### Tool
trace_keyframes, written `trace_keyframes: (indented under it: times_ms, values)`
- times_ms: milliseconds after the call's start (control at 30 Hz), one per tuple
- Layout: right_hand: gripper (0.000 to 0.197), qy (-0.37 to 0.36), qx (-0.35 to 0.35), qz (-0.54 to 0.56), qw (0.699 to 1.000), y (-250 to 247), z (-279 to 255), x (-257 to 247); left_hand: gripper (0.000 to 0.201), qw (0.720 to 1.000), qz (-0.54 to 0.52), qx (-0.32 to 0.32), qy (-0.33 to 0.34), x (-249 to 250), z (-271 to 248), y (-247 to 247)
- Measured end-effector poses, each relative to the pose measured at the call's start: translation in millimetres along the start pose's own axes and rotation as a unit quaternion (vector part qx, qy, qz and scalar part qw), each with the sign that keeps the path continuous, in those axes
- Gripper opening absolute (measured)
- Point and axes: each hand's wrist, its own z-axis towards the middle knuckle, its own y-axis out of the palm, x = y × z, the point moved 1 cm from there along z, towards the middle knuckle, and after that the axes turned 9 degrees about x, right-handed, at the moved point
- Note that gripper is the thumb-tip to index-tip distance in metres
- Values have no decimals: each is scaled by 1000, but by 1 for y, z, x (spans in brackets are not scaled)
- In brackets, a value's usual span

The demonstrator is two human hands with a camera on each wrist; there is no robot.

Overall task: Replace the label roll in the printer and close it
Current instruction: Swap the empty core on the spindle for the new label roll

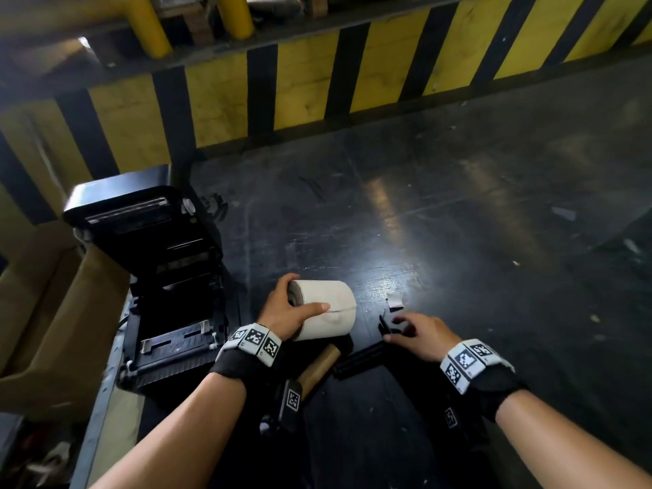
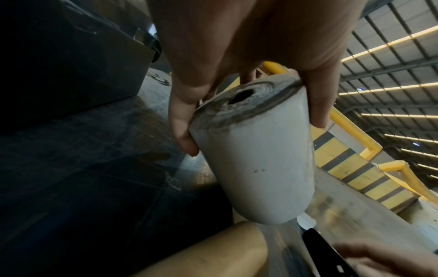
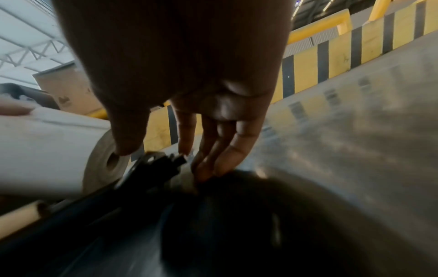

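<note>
The black label printer [image 1: 165,277] stands open at the left, lid tilted back, its roll bay showing no roll. My left hand [image 1: 300,298] grips a white label roll [image 1: 328,308] by its left end, just right of the printer; thumb and fingers wrap that end [image 2: 251,129] of the roll [image 2: 255,159]. A black spindle [image 1: 360,360] lies on the floor beneath it, beside a bare brown cardboard core [image 1: 317,368]. My right hand [image 1: 398,330] hovers over the spindle's far end, fingers straight. In the right wrist view my right hand [image 3: 166,161] has its fingertips at the spindle [image 3: 154,168].
A cardboard box [image 1: 46,312] stands left of the printer. A yellow-and-black striped barrier [image 1: 317,82] runs along the back. The dark, glossy floor [image 1: 494,206] stretches to the right. A small white paper scrap [image 1: 395,301] lies near my right hand.
</note>
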Motion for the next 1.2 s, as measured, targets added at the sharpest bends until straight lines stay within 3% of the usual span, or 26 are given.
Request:
trace_keyframes:
  times_ms: [100,267,400,600,700,833,933,1200]
  values:
    - [43,-4,17,17,1000,8,-4,4,77,999,-37,28,-9,5,-1,-1]
    - [35,-3,76,60,995,3,-10,8,80,997,-74,22,11,16,0,-11]
    - [30,-21,148,77,986,-30,-16,4,72,990,-140,25,-3,24,0,-21]
    - [27,-64,294,122,946,-97,-21,-22,55,967,-256,5,6,45,-7,-34]
    - [28,-89,345,160,920,-118,-22,-41,62,958,-286,-5,22,57,-12,-41]
    - [21,-111,363,199,903,-121,-17,-59,69,947,-318,-17,41,69,-18,-50]
    - [15,-116,374,225,892,-116,-13,-67,60,942,-332,-24,49,74,-21,-57]
    - [30,-137,372,224,890,-104,-13,-80,44,926,-372,-36,49,76,-22,-72]
